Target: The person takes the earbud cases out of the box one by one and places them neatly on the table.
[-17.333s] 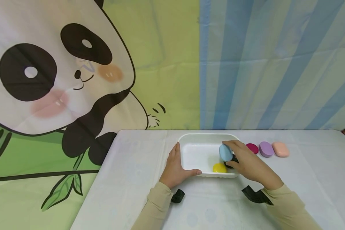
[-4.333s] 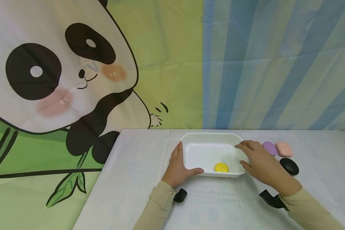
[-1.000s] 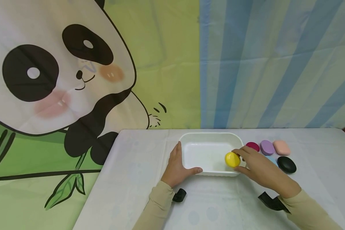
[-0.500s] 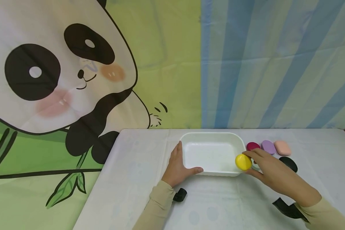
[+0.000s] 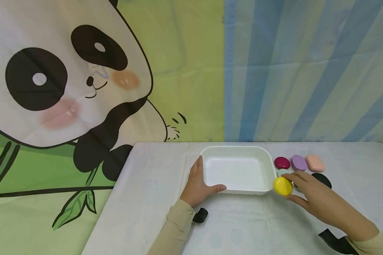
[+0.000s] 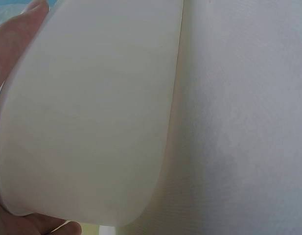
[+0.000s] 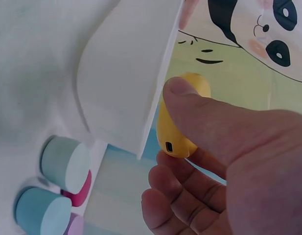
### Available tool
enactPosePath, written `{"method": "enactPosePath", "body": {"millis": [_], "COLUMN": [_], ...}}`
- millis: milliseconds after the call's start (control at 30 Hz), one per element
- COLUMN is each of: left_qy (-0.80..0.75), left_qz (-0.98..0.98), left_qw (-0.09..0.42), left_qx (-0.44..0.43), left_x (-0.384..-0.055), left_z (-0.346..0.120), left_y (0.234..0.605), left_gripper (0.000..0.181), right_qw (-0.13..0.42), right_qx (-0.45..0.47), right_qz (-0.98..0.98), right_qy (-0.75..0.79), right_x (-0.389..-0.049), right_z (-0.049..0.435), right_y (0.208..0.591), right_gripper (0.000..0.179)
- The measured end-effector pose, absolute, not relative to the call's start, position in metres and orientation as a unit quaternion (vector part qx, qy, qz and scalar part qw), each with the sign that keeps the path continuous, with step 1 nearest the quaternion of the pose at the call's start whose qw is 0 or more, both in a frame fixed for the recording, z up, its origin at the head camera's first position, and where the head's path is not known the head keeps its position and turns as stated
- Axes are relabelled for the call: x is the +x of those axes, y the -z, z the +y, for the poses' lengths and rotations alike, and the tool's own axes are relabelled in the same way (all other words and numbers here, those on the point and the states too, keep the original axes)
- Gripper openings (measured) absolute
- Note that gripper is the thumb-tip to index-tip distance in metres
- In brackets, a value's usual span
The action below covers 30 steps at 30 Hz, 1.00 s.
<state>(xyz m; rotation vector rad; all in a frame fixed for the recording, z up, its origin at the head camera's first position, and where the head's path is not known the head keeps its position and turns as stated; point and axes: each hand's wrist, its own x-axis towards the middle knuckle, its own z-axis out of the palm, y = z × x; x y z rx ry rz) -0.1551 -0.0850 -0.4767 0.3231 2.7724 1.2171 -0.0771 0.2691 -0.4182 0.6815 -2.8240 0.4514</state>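
My left hand [image 5: 199,187] holds the near left corner of a white plastic tray [image 5: 242,192], its thumb along the front rim and its fingers against the left side. In the left wrist view the tray's outer wall [image 6: 87,117] fills much of the picture. My right hand [image 5: 328,205] pinches a yellow rounded case [image 5: 282,186] between thumb and fingers, just right of the tray. A small dark slot shows in the edge of the yellow case [image 7: 173,132] in the right wrist view. Beyond that hand sits a mint-green short cylinder [image 5: 283,172], partly covered by the fingers.
Right of the tray stand a magenta round piece [image 5: 282,163], a purple oval piece [image 5: 298,163] and a peach rounded square [image 5: 315,163]. A black oval piece [image 5: 323,179] lies partly behind my right hand. A light blue cylinder [image 7: 40,210] stands beside the mint one.
The right hand has carried the yellow case from over the tray rightward past its right rim. Earlier, the light blue and black pieces were moved out to the right. The left hand stays put.
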Motion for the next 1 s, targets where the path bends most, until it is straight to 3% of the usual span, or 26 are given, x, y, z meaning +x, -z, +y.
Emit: {"method": "enactPosePath", "body": {"millis": [233, 1000], "left_qy": [-0.408, -0.412], "left_qz": [0.905, 0.904], "left_qw": [0.047, 0.05], "left_qx": [0.107, 0.103], "left_x": [-0.155, -0.155], "left_z": [-0.085, -0.085], "left_y": [0.477, 0.478], "left_gripper": [0.137, 0.137], "right_qw": [0.018, -0.035], "right_qx": [0.196, 0.195], "right_qz": [-0.968, -0.972], "right_qy": [-0.157, -0.124], "right_x": [-0.076, -0.079], "right_z": [0.277, 0.282], "right_y": [0.426, 0.455], "right_gripper": [0.059, 0.057]}}
